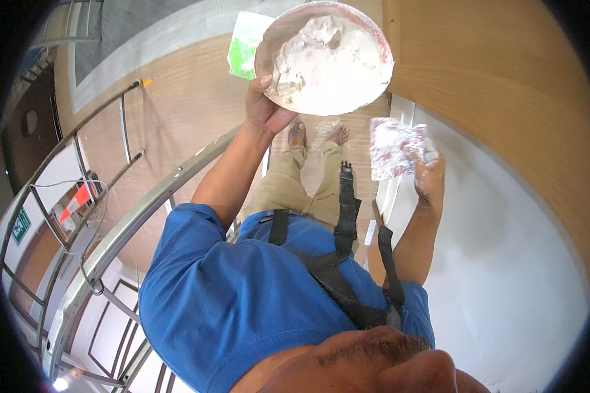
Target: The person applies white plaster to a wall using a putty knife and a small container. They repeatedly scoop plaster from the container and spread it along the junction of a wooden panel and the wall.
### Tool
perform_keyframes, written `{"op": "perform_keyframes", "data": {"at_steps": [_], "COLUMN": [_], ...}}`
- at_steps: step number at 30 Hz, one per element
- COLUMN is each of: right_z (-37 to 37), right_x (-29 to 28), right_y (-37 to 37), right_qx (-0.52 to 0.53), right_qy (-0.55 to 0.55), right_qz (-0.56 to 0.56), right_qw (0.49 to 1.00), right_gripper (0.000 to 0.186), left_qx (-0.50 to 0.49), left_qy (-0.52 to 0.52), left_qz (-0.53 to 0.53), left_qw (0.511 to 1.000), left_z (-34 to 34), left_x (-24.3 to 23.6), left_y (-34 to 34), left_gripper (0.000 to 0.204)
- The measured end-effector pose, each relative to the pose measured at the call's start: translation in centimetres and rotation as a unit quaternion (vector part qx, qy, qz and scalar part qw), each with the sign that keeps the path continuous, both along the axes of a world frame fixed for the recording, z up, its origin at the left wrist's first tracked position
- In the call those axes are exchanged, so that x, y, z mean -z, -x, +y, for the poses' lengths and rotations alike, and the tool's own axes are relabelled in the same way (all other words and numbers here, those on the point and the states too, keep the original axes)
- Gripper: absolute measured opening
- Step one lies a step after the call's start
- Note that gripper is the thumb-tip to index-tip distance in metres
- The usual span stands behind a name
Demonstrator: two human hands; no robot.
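Observation:
My left hand (267, 110) grips the near left rim of a round, shallow bowl (259, 56), its thumb over the edge. Inside lies a thick white paste (331, 62), heaped into lumps at the far side, with reddish smears along the wall. To the right and a little nearer, my right hand (430, 171) is closed on a flat, squarish putty scraper (392, 149), coated in white and dark reddish smears. White paste also covers the fingers of that hand. The scraper is held apart from the bowl.
A white and green packet (244, 52) shows behind the bowl's left side. Metal scaffold rails (144, 190) curve along my left. A white wall (498, 262) stands close on my right, beside a wood-coloured panel (491, 59). My feet (297, 134) are on a wood-coloured surface. An orange and white cone (77, 202) shows beyond the rails.

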State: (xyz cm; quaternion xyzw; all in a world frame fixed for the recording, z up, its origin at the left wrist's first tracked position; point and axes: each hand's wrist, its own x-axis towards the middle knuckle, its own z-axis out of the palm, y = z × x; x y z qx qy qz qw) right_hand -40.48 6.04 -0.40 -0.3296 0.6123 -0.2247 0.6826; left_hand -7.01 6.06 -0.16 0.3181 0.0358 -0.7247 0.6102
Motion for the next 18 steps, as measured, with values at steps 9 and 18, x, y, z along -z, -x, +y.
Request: {"op": "perform_keyframes", "data": {"at_steps": [9, 18], "right_z": [2.1, 17.6], "right_x": [9.7, 29.0], "right_y": [0.4, 4.9], "right_qx": [0.069, -0.195], "right_qy": [0.095, 0.136], "right_qz": [0.15, 0.507], "right_qw": [0.982, 0.829], "right_gripper": [0.022, 0.029], "left_qx": [-0.078, -0.071], "left_qy": [-0.022, -0.022], "left_qz": [-0.046, -0.049], "left_qw": [0.996, 0.996], "left_z": [2.0, 4.4], "left_x": [5.9, 12.9], "left_y": [-0.3, -2.9], "left_gripper": [0.085, 0.087]}}
